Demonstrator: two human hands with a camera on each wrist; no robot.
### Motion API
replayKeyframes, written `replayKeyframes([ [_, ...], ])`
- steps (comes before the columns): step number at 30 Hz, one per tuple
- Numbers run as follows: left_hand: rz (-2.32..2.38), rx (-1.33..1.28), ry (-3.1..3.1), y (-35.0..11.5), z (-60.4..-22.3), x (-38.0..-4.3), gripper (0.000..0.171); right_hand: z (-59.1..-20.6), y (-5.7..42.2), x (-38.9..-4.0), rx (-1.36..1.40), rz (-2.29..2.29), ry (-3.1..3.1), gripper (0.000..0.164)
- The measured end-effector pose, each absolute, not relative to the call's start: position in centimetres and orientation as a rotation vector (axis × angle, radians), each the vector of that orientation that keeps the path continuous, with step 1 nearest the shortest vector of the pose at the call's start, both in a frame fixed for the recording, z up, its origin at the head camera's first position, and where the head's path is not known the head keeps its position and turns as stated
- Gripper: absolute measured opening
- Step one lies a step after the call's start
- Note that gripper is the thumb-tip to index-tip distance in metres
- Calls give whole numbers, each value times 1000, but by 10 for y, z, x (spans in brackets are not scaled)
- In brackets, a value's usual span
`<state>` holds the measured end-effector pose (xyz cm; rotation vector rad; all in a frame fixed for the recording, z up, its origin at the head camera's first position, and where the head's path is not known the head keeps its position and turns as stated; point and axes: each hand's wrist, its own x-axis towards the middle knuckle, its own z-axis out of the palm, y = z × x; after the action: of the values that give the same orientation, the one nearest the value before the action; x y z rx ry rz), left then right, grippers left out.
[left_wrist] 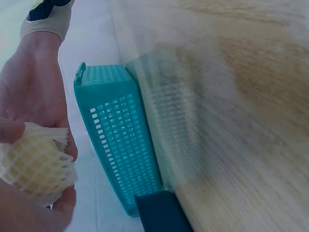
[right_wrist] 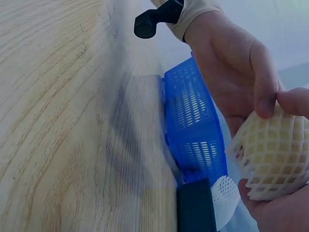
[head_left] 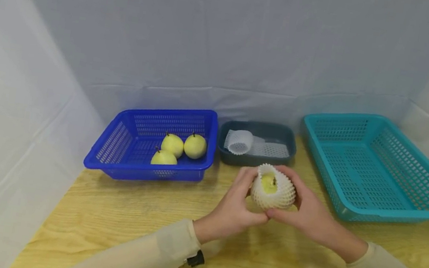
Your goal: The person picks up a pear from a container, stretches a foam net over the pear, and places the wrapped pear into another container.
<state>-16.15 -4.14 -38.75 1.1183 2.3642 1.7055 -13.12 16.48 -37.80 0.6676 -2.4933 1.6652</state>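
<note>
Both hands hold one pear [head_left: 269, 184] wrapped in a white foam net sleeve [head_left: 277, 197], above the table in the head view. My left hand [head_left: 234, 205] grips its left side and my right hand [head_left: 308, 211] its right side, thumbs meeting at the near side. The pear's stem and yellow-green top show through the sleeve's opening. In the left wrist view the netted pear [left_wrist: 34, 162] sits between the fingers and thumbs. The right wrist view shows the foam net [right_wrist: 275, 154] stretched round the fruit, with thumbs pressed on it.
A blue basket [head_left: 111, 166] at the left holds three bare pears [head_left: 195, 146]. Behind the hands stands a dark green tray [head_left: 253, 161] with white foam net sleeves [head_left: 240, 142] in it. A teal basket [head_left: 385, 210] stands at the right on the wooden table [head_left: 112, 216].
</note>
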Motion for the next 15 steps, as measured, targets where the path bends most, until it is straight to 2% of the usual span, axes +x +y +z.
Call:
replayKeyframes([
  [4,1651,1180,2417,-39,-386,-162,85,-378,167,-131,668,1675,-2450,84],
  [9,1599,1129,2453,-35,-385,-163,96,-370,173,-131,643,1564,-2485,84],
  [11,1565,1076,2464,-32,-385,-165,92,-362,176,-131,622,1491,-2519,84],
  [15,1438,1024,2473,-22,-384,-172,69,-339,186,-135,563,1366,-2606,83],
])
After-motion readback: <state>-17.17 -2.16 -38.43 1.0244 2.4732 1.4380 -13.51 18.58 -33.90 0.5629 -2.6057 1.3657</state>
